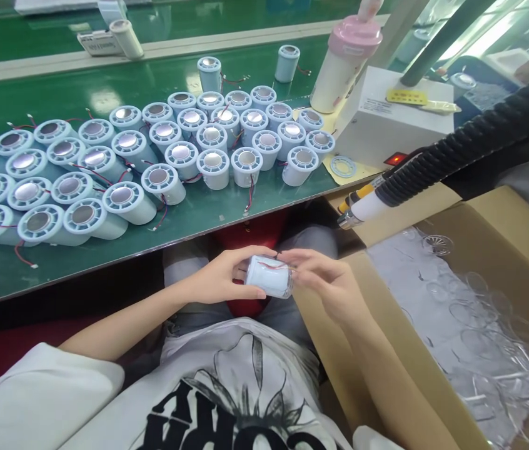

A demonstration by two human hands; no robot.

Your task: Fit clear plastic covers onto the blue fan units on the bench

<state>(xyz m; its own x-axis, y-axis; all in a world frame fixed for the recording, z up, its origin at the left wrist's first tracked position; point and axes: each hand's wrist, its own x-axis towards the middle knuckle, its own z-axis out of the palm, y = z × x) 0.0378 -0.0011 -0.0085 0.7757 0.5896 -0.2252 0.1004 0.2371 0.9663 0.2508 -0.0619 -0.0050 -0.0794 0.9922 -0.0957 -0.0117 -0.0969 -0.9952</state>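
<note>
My left hand (220, 275) grips a light-blue cylindrical unit (268, 275) lying sideways above my lap, thumb below and fingers over the top. A thin reddish wire runs along its side. Around the unit's right end sits a clear plastic cover (289, 285), and the fingertips of my right hand (327, 281) close on that end. Part of the cover is hidden by those fingers. On the green bench ahead stand several similar light-blue units (212, 167), with ribbed rims, silvery round centres and red and dark wires ending in small white connectors.
To my right, an open cardboard box (494, 231) holds many clear plastic pieces (475, 319). A black corrugated hose (471, 134) with a metal tip reaches over it. A white box-shaped device (386, 119) and a pink-lidded bottle (344, 62) stand at the bench's right.
</note>
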